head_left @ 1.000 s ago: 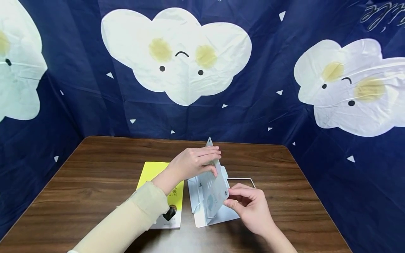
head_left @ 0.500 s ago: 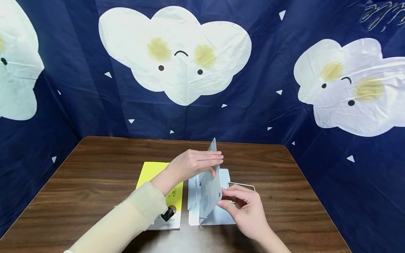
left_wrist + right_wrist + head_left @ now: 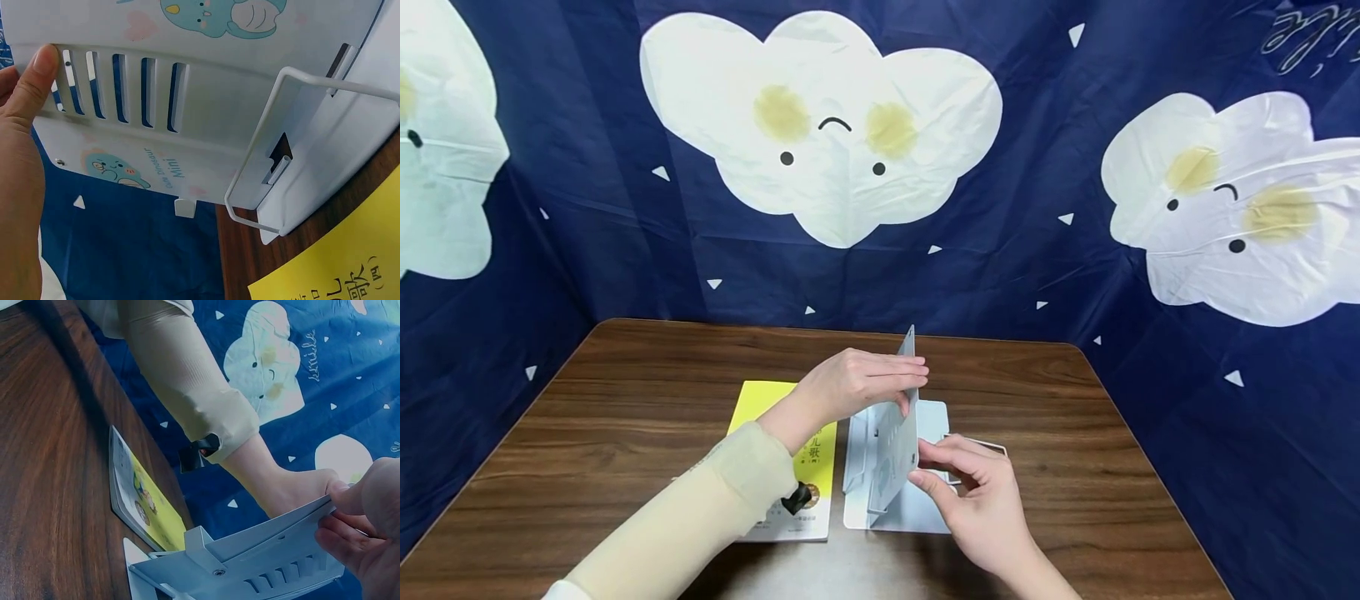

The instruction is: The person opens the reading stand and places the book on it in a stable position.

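A pale blue book stand (image 3: 897, 458) with cartoon dinosaur prints stands on the table, its slotted panel raised almost upright over a flat base plate (image 3: 917, 520). My left hand (image 3: 863, 385) holds the panel's upper edge, thumb (image 3: 45, 61) on the printed face by the slots and fingers behind. With thumb and fingers my right hand (image 3: 981, 492) pinches the panel's near corner. A white wire holder (image 3: 270, 119) juts out from the panel's lower part in the left wrist view. In the right wrist view the panel's slotted back (image 3: 275, 572) shows beneath both hands.
A yellow and white book (image 3: 823, 471) lies flat just left of the stand, partly under the left forearm. The brown wooden table (image 3: 647, 400) ends at a navy cloth backdrop (image 3: 850, 275) with white clouds. Behind the right hand, a thin wire bar (image 3: 988, 443) sticks out.
Both hands keep their hold on the panel. It has swung rightward from a leftward lean to nearly upright, and the base has turned and shifted slightly left. The right hand has moved a little left.
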The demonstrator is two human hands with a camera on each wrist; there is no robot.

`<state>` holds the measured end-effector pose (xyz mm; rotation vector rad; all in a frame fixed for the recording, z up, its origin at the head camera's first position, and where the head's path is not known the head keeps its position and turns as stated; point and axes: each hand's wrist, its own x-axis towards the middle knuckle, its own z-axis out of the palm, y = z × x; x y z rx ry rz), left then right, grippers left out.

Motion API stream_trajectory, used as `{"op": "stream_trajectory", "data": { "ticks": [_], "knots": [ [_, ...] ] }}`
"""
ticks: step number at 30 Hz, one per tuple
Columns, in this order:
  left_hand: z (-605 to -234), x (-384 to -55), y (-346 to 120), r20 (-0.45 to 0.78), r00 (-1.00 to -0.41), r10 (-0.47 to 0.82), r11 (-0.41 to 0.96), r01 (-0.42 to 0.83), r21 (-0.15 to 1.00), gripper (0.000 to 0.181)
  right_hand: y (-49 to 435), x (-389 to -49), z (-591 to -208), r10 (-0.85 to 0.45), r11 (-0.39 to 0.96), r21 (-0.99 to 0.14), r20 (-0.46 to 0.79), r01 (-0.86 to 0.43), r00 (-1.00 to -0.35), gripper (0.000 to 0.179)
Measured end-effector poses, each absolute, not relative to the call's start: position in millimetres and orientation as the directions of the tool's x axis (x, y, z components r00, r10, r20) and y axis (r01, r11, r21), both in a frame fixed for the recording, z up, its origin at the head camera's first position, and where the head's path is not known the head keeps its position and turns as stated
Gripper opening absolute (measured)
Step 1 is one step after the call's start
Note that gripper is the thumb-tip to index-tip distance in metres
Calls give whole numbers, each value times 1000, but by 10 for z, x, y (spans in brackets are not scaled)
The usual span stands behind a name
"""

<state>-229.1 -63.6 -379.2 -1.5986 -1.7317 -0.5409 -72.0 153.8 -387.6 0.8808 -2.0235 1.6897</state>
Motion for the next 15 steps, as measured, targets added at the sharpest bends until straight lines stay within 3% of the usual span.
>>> {"op": "stream_trajectory", "data": {
  "ticks": [8,15],
  "knots": [
    [-3795,-2263,-663,712,-17,702,160,978,-135,56,1538,-722,-3888,-240,92,-733,641,-674,-729,32],
    [-3829,-2201,-709,697,-102,710,122,992,22,64,1528,-743,-3894,-249,81,-733,642,-676,-726,33]
  ]
}}
